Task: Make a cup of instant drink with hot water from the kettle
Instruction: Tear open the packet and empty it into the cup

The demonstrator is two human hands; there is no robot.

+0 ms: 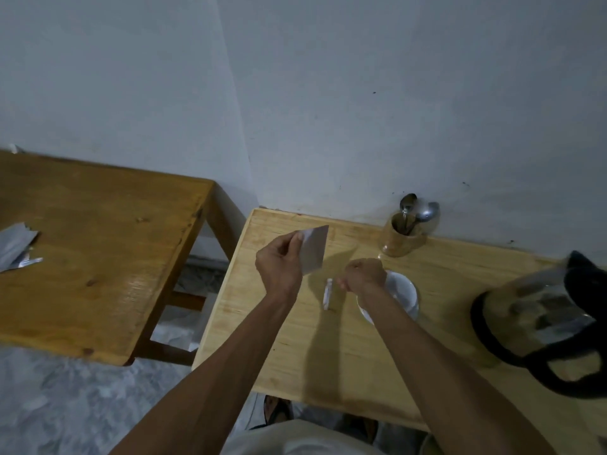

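Although two wooden surfaces filled the view, the work sat on the lighter counter (pixel 295 339), with a darker table (pixel 98 251) to the left carrying what looked like spent foil wrappers (pixel 14 247). At the counter's right edge stood the glass kettle (pixel 532 310) with its black handle, near the white cup (pixel 402 292) on its saucer. Behind them, against the wall, a wooden holder (pixel 399 238) kept a few spoons. The left hand (pixel 279 264) held the sachet (pixel 313 249) raised above the counter, its fingers pinched on one edge. The right hand (pixel 363 275) was closed just beside the cup, apparently gripping a torn-off strip (pixel 327 293), though blur made that uncertain. No powder could be seen in the cup.

The risk from here looked like spillage: the opened sachet was held to the left of the cup, not over it, so tipping it early would scatter powder on the wood. The kettle near the right forearm could be knocked in reaching.
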